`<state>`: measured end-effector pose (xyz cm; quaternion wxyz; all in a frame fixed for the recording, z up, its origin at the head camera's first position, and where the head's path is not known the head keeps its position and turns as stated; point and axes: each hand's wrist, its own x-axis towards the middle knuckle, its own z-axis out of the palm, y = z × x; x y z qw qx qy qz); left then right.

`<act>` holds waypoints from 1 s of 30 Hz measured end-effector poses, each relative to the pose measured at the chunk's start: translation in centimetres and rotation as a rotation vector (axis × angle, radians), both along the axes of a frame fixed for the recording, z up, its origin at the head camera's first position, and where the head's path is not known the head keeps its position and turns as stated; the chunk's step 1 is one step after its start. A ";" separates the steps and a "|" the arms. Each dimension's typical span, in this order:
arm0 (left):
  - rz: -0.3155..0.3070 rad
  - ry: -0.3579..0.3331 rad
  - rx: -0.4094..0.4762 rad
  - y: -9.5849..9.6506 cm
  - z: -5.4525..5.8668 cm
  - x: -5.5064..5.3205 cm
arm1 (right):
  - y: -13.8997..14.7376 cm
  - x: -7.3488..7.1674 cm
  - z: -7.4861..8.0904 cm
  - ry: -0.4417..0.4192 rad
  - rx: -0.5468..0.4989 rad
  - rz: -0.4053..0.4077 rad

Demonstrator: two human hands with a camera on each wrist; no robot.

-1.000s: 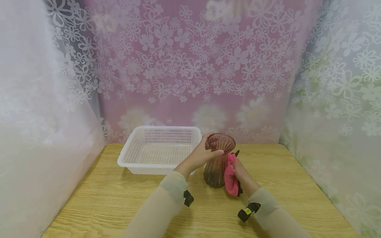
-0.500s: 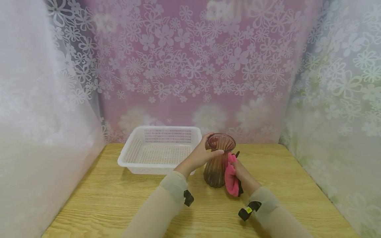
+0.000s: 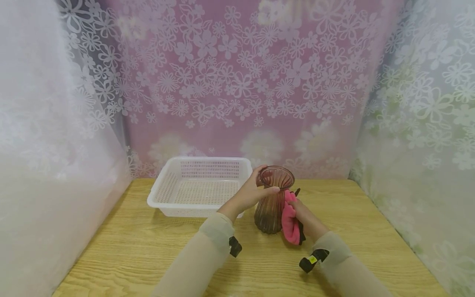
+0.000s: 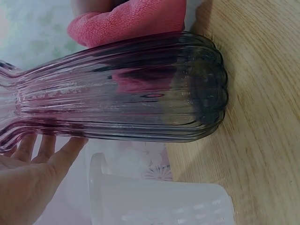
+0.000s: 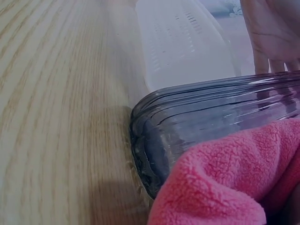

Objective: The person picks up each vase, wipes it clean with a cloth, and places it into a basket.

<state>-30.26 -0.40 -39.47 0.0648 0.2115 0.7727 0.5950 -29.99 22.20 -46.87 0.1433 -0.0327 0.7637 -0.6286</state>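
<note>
A ribbed, see-through glass vase [image 3: 268, 212], reddish at the top and darker at the base, stands on the wooden table. My left hand [image 3: 248, 195] grips its neck just under the flared rim, thumb at the front and fingers behind. In the left wrist view, those fingers [image 4: 51, 157] lie against the ribbed glass. My right hand [image 3: 307, 218] holds a bunched pink cloth [image 3: 290, 220] against the vase's right side. Fuzzy cloth [image 5: 220, 176] covers part of the lower glass in the right wrist view, where the right fingers are mostly hidden.
Left of the vase, close to my left forearm, sits a white perforated plastic basket [image 3: 178, 211]. The wooden table [image 3: 156, 255] reaches back to a pink flowered curtain [image 3: 237, 82]. Pale flowered sheets hang at both sides.
My right hand and the pink cloth have shifted very slightly to the right along the vase's side. The left hand keeps its grip and the vase stays nearly in place.
</note>
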 end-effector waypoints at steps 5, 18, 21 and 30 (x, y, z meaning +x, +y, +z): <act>-0.003 -0.009 0.015 0.0 0.0 0.0 | -0.1 0.0 0.0 -0.007 0.015 -0.051; -0.023 -0.005 0.019 -0.1 0.2 -0.1 | -0.3 0.2 0.4 -0.033 0.056 -0.132; -0.033 -0.004 0.022 -0.2 0.1 -0.3 | -0.1 0.2 0.5 -0.044 0.066 -0.133; -0.065 -0.001 0.042 -0.4 0.0 -0.6 | 0.0 0.3 0.7 -0.023 0.057 -0.117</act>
